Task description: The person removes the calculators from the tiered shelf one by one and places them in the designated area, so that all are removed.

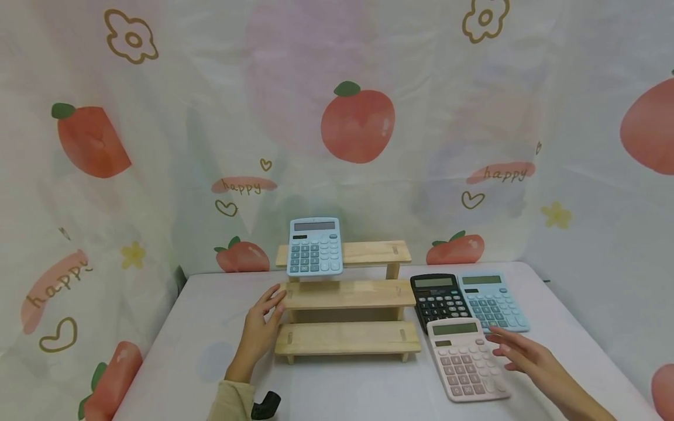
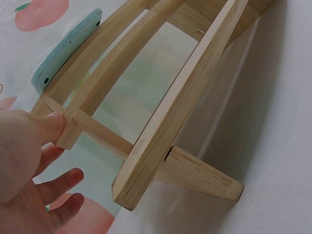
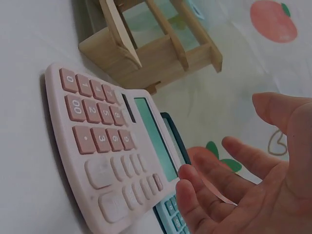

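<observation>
A three-tier wooden display stand (image 1: 347,294) stands on the table. Its top tier carries a light blue calculator (image 1: 315,248), leaning upright at the left. My left hand (image 1: 261,330) holds the left end of the middle tier; in the left wrist view its thumb (image 2: 51,127) lies against the wood, the other fingers partly behind or apart. My right hand (image 1: 532,358) hovers with loosely extended fingers beside a pink calculator (image 1: 466,362), holding nothing. Behind the pink one lie a black calculator (image 1: 439,297) and a second light blue calculator (image 1: 495,303); the pink calculator overlaps the black one's lower part.
The white table (image 1: 174,362) ends at a printed fabric backdrop (image 1: 358,199) with peaches and the word "happy", which surrounds it at the back and sides. A small black object (image 1: 266,405) shows beside my left sleeve (image 1: 231,400).
</observation>
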Motion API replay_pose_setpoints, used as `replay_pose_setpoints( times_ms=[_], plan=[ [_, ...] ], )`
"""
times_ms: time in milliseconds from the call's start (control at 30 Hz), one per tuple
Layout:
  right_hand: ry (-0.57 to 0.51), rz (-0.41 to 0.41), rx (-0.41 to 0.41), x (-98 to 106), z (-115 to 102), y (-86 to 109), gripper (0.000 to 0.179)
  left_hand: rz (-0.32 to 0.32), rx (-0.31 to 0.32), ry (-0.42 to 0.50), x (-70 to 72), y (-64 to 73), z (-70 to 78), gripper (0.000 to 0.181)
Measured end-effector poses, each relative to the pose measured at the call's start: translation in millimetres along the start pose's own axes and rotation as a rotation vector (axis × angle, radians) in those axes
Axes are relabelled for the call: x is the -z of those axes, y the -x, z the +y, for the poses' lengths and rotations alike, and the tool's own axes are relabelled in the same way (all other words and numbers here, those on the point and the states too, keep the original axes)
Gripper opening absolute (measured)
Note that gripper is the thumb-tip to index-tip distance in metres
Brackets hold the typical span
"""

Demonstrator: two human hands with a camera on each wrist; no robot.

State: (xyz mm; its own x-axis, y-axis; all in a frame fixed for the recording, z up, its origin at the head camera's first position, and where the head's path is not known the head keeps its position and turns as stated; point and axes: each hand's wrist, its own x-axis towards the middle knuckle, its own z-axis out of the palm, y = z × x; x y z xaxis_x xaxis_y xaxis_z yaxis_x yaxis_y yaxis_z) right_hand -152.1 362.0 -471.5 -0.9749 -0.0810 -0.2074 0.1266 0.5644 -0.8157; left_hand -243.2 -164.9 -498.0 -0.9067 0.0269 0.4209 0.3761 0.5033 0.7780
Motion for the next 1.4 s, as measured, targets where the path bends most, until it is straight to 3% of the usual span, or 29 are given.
replay_pose_setpoints(
  times_ms=[200, 533, 700, 1100, 1400],
  plan=[
    [-0.017, 0.01, 0.04, -8, -13, -8.0, 0.06, -0.01, 0.024, 0.016, 0.3, -0.1, 0.2, 0.037],
    [-0.103, 0.032, 0.253, -21, -36, -19.1, 0.049, -0.008, 0.017, 0.009, -0.4, 0.0, -0.5, 0.037],
    [-0.115, 0.03, 0.274, -27, -48, -24.4, 0.048, 0.0, -0.019, 0.0, -1.5, -0.2, -0.2, 0.036],
    [-0.204, -0.008, 0.417, -46, -78, -46.2, 0.043, -0.011, 0.005, 0.02, -0.4, 0.1, -1.0, 0.038],
    [-0.266, -0.055, 0.444, -53, -93, -64.7, 0.046, -0.015, 0.022, 0.027, 0.6, 0.7, -0.6, 0.038]
  ],
)
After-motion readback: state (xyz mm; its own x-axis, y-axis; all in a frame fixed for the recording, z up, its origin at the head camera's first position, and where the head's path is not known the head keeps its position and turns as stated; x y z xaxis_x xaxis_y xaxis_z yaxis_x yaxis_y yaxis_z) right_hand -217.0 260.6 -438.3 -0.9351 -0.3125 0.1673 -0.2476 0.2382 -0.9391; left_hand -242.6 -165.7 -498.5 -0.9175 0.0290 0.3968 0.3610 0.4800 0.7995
